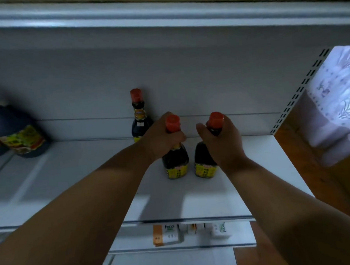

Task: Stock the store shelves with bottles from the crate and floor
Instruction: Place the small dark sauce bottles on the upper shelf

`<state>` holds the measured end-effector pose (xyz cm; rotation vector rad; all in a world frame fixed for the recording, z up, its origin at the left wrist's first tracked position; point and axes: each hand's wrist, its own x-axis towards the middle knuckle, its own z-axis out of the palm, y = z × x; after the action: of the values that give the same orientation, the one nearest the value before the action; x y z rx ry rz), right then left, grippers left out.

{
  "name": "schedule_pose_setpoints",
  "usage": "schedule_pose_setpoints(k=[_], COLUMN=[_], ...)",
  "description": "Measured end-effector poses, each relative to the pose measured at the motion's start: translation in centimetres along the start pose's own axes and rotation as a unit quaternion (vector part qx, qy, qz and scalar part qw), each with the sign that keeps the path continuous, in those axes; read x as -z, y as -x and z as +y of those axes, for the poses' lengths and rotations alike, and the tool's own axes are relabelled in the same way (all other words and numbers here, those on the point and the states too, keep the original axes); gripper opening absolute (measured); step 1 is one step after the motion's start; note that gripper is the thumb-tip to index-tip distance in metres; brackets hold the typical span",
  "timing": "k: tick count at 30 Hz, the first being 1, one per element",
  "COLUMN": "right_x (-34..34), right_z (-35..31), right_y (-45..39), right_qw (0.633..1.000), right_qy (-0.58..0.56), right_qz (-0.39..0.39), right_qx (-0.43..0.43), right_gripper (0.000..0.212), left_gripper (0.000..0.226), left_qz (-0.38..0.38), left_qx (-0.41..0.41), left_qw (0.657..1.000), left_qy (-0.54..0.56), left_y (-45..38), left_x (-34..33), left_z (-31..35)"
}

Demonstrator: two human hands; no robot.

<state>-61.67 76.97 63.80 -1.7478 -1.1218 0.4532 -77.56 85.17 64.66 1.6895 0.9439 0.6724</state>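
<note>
Presently: two dark sauce bottles mid-shelf, toward its right end, likely glass, heavy, breakable; left hand and right hand each wrapped round a neck, the apt hold.

A pale grey metal back panel sits in dim light. At right runs a slotted upright, beside a bright window with a patterned white curtain and a brown wooden surface.

dark bottles with red caps, yellow labels, white shelf
</note>
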Motion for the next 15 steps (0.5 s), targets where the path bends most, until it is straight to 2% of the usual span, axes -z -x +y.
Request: schedule_pose_setpoints(k=[2,5,7,9,11,15], right_x=[-0.6,-1.9,-2.5,-2.9,-3.3,-4.0], right_z=[2.1,5.2,6.2,6.8,6.9,6.9], right_y=[1.1,3.6,4.7,4.6,3.8,2.0], right_qw=[0.999,0.994,0.994,0.994,0.994,0.996], right_qy=[0.038,0.080,0.066,0.066,0.080,0.076], right_qz=[0.015,0.027,0.013,0.012,0.007,0.002], right_qx=[-0.008,-0.064,-0.088,-0.085,-0.075,-0.044], right_gripper=[0.035,0.070,0.083,0.088,0.086,0.075], left_gripper=[0.035,0.041,0.053,0.055,0.051,0.044], left_qz=[0.043,0.156,0.222,0.223,0.215,0.206], left_qx=[0.008,0.003,0.059,0.106,0.115,0.092], left_qw=[0.999,0.986,0.972,0.969,0.969,0.972], left_qy=[-0.021,-0.052,-0.042,0.004,0.023,-0.066], left_y=[0.5,3.3,5.5,6.7,6.4,4.1], left_x=[0.5,-0.6,-2.5,-4.2,-4.8,-4.2], left_z=[-0.8,-3.6,-6.1,-8.3,-9.4,-9.6])
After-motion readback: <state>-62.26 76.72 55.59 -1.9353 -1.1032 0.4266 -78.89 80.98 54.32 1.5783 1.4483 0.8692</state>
